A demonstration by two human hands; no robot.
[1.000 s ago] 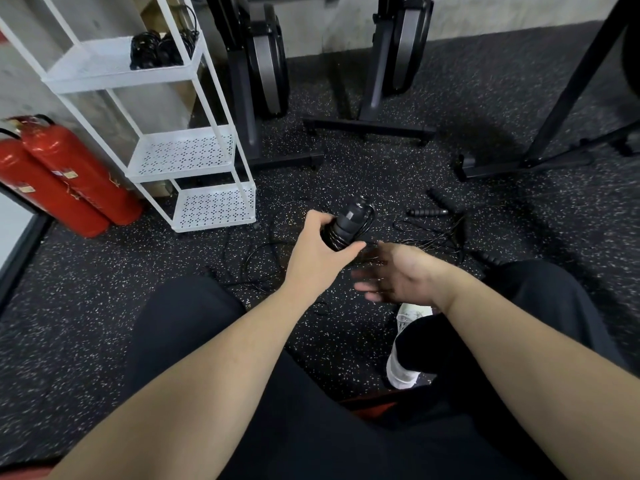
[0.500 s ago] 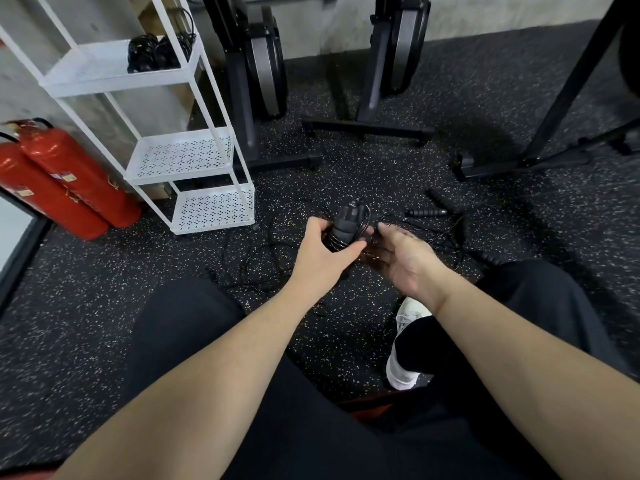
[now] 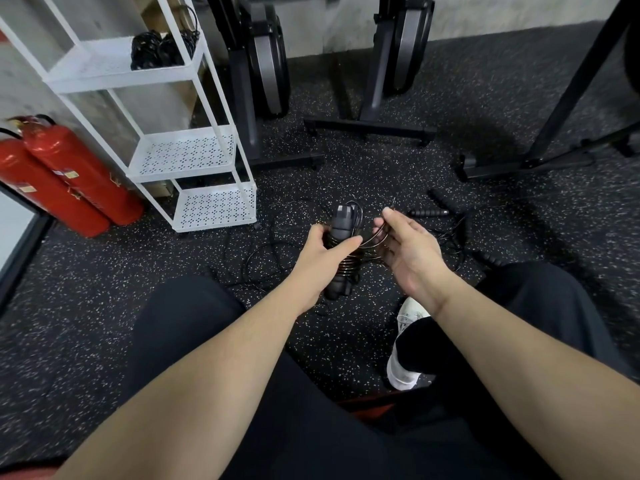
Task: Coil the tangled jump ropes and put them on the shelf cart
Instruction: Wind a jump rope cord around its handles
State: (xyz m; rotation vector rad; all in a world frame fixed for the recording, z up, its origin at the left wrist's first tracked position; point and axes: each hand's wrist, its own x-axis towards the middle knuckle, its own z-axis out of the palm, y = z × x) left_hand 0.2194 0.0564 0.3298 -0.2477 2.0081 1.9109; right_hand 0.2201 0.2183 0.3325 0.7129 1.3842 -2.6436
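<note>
Left hand [image 3: 323, 252] has a tight grip round the rope handles [image 3: 341, 233], cord already wound on them, held low over the floor in front of the shelf cart [image 3: 214, 209]. Right hand [image 3: 403, 244] pinches a loose loop of the thin cord [image 3: 375, 237]. Looks light and springy, so I'd keep tension and hold by the handles.

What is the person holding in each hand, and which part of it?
The left hand grips the jump rope's two black handles around their middle, where cord is wound. The right hand pinches a loop of the thin cord.
</note>
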